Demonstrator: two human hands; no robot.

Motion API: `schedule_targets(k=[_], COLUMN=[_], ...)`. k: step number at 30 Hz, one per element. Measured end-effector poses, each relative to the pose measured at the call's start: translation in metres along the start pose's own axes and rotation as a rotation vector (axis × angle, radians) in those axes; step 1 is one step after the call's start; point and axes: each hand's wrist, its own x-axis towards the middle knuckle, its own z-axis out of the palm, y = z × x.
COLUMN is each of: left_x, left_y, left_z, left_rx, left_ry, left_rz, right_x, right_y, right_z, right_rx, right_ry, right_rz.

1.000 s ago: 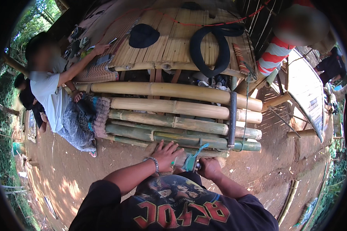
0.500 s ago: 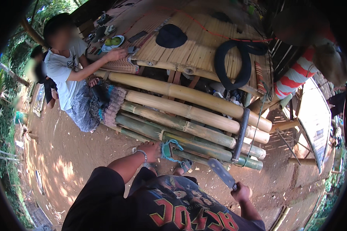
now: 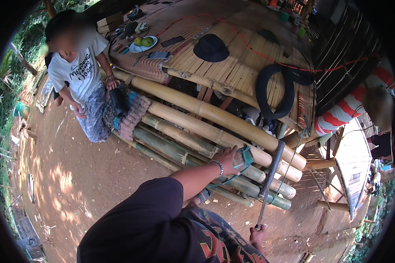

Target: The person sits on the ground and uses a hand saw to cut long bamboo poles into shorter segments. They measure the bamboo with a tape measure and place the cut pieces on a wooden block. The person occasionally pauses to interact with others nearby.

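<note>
My left hand (image 3: 226,158) is over the bamboo bench (image 3: 197,151), its fingers around a short greenish piece (image 3: 243,157) with a teal cord trailing from it. What this piece is, I cannot make out. Lower right, my right hand (image 3: 258,237) is closed on the handle of a large knife (image 3: 262,215). The blade shows nearly edge-on and points up toward the bench's right end. A dark bar (image 3: 274,166) lies across the bamboo poles near the blade tip; whether they touch, I cannot tell.
A person (image 3: 77,65) sits at the bench's left end by a woven mat (image 3: 134,116). On the slatted bamboo platform (image 3: 241,61) lie a black hat (image 3: 211,47) and a dark looped tube (image 3: 261,83). A plate of green fruit (image 3: 138,48) stands farther back.
My left hand has moved right and up over the poles with the corded piece. The knife has swung from broadside to edge-on and shifted lower. The seated person's hand has left the phone.
</note>
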Motion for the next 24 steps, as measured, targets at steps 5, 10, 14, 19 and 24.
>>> schedule_targets(k=[5, 10, 14, 19, 24], left_x=[-0.015, -0.107, -0.184, -0.242, -0.266], left_y=[-0.046, -0.145, -0.218, -0.195, -0.179], left_z=[0.022, 0.059, 0.11, 0.073, 0.029], left_rx=[-0.224, -0.22, -0.238, -0.444, -0.335], left_ry=[-0.164, -0.26, -0.257, 0.191, 0.672], left_rz=[0.06, -0.135, -0.396, -0.406, -0.29], right_x=[-0.008, 0.003, 0.006, 0.028, 0.015], right_y=[0.014, 0.064, -0.018, -0.108, -0.231], right_z=[0.003, 0.02, 0.022, 0.048, 0.089], right_rx=[-0.115, -0.071, -0.185, -0.496, -0.821], right_ry=[-0.066, -0.199, -0.335, -0.425, -0.48], right_rz=[-0.04, -0.109, -0.158, -0.461, -0.832])
